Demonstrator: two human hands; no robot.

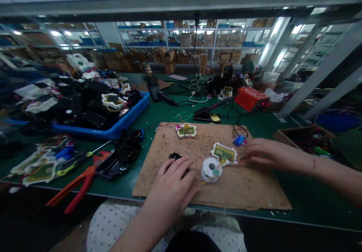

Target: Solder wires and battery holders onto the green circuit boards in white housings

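My left hand (175,180) is curled over a black plastic part (175,156) on the cardboard mat (158,146), covering most of it. Just right of it stands a white spool of solder wire (208,169) with a tiny green circuit board (215,172) and thin wires against its side. Behind the spool lies a green circuit board in a white frame (224,153). Thin dark red wires (240,161) run from this board to the fingertips of my right hand (264,154), which are closed together; the pinch itself is partly hidden. A blue connector (239,140) sits just beyond those fingers.
Another framed circuit board (186,131) lies at the mat's back. A blue tray (113,130) heaped with black parts, red-handled pliers (86,176) and a screwdriver (98,148) are on the left. Behind stand a soldering iron holder (202,114), red soldering station (251,99) and hot-air gun (152,86).
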